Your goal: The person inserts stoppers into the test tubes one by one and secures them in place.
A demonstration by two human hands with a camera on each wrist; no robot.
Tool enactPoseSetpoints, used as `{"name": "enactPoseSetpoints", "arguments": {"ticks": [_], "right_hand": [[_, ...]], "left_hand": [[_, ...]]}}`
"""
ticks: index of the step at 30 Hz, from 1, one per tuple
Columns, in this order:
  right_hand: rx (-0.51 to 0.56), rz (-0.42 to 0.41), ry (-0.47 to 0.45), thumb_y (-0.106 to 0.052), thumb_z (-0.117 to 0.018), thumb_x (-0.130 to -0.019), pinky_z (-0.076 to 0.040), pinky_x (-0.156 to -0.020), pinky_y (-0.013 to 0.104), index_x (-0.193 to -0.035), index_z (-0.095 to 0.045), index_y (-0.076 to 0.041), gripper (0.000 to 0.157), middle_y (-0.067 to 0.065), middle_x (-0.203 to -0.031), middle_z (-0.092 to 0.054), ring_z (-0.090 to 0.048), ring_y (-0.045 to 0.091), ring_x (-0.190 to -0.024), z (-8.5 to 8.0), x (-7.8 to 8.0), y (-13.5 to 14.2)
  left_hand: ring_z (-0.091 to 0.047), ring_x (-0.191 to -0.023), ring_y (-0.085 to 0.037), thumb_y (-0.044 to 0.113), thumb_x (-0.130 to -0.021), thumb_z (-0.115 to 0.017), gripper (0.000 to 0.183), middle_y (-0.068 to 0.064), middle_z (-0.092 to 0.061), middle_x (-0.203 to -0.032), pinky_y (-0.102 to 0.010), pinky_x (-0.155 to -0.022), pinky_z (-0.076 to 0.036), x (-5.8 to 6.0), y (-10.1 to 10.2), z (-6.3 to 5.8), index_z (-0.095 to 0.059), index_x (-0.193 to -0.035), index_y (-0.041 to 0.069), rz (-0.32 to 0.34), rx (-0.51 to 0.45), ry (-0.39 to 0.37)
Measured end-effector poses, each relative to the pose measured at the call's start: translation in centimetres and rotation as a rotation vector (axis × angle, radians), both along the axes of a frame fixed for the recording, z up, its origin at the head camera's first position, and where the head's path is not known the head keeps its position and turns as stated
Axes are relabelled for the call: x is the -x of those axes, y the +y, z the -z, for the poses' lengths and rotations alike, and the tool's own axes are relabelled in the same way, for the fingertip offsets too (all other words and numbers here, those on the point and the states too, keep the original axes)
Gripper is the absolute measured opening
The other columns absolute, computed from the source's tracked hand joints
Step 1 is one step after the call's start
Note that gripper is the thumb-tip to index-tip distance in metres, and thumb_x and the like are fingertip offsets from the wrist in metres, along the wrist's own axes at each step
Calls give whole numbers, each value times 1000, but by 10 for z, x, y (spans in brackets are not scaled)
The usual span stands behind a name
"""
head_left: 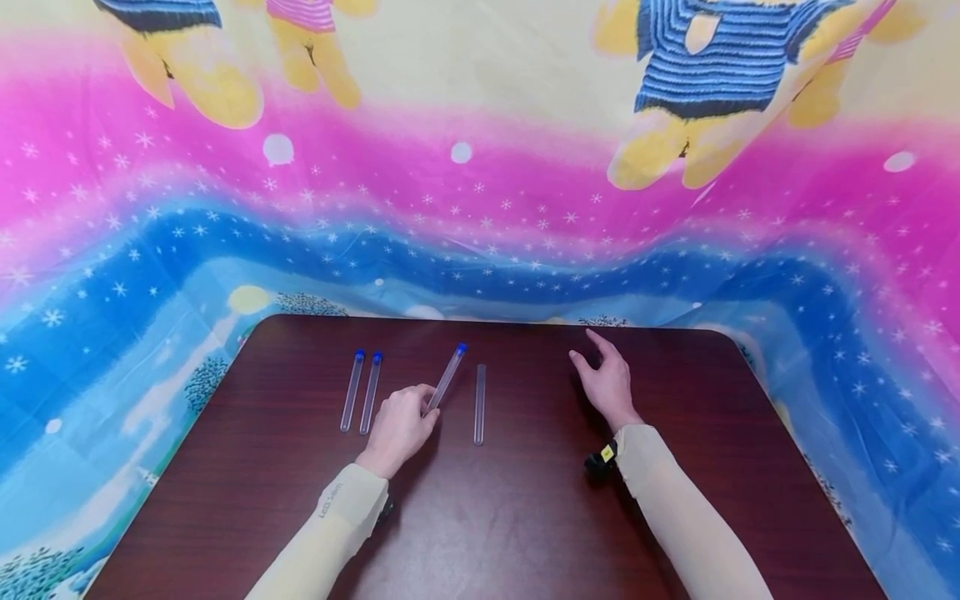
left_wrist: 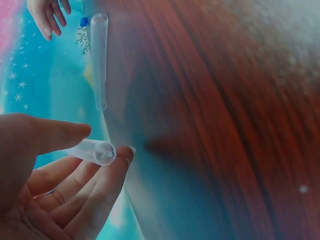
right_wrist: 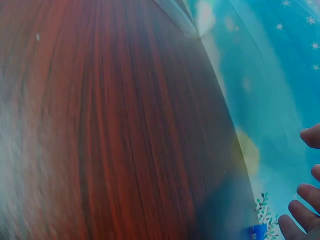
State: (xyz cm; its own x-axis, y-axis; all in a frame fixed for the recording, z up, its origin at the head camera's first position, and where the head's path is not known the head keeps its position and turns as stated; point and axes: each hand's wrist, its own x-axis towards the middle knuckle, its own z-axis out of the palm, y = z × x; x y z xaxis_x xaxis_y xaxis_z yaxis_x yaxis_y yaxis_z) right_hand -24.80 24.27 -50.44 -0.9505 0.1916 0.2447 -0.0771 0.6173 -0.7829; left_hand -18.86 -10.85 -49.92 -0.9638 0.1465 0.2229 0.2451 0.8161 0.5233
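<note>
In the head view my left hand (head_left: 399,423) pinches a clear test tube (head_left: 447,379) near its rounded lower end, and the tube's blue cap (head_left: 461,348) points up and away. The left wrist view shows this tube's round end (left_wrist: 104,153) between thumb and fingers. To its right lies an uncapped test tube (head_left: 479,406). My right hand (head_left: 608,385) is over the table's far right part, fingers spread and holding nothing. A loose blue cap (right_wrist: 257,231) shows beside its fingers in the right wrist view; the head view does not show that cap.
Two blue-capped test tubes (head_left: 351,392) lie side by side left of my left hand. The dark wood table (head_left: 487,517) ends at a back edge against a hanging printed cloth (head_left: 465,200). A black strap device (head_left: 600,460) sits at my right wrist.
</note>
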Motion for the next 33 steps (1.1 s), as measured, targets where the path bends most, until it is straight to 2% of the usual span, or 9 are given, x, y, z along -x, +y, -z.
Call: {"name": "enactPoseSetpoints", "arguments": {"ticks": [6, 15, 20, 27, 33], "right_hand": [[-35, 2, -12, -27, -69, -99, -33, -111, 54, -151, -49, -12, 58, 16, -152, -47, -42, 37, -139, 1, 5, 8], [-79, -2, -56, -27, -68, -100, -32, -110, 57, -154, -46, -11, 60, 19, -154, -43, -39, 40, -141, 2, 14, 20], [-138, -13, -65, -25, -67, -100, -31, -110, 58, -152, -46, -6, 60, 21, -155, -42, -38, 42, -141, 0, 17, 26], [-228, -45, -102, -25, -66, -99, -31, -110, 59, -151, -46, -2, 60, 23, -156, -38, -35, 44, -142, 0, 19, 34], [-323, -68, -164, -22, -65, -100, -32, -108, 62, -151, -44, -1, 60, 25, -157, -35, -35, 47, -140, 5, 25, 46]], "left_hand": [[-62, -60, -11, 15, -87, -81, 30, 5, -66, -71, -37, -58, -52, 0, -5, 1, -73, -116, 8, -21, 3, -30], [-66, -63, -17, 14, -87, -81, 33, 4, -68, -71, -39, -59, -52, 2, -12, 3, -72, -118, 7, -54, 0, -24], [-68, -64, -20, 13, -86, -81, 33, 2, -70, -72, -41, -58, -52, 2, -16, 2, -72, -117, 5, -84, 16, -9], [-65, -64, -25, 12, -85, -81, 30, -1, -67, -70, -42, -55, -51, 1, -20, -2, -73, -113, 5, -148, 29, -52], [-67, -67, -32, 13, -84, -82, 30, -10, -70, -78, -46, -60, -54, 2, -23, 0, -73, -110, 2, -201, 44, -51]]}}
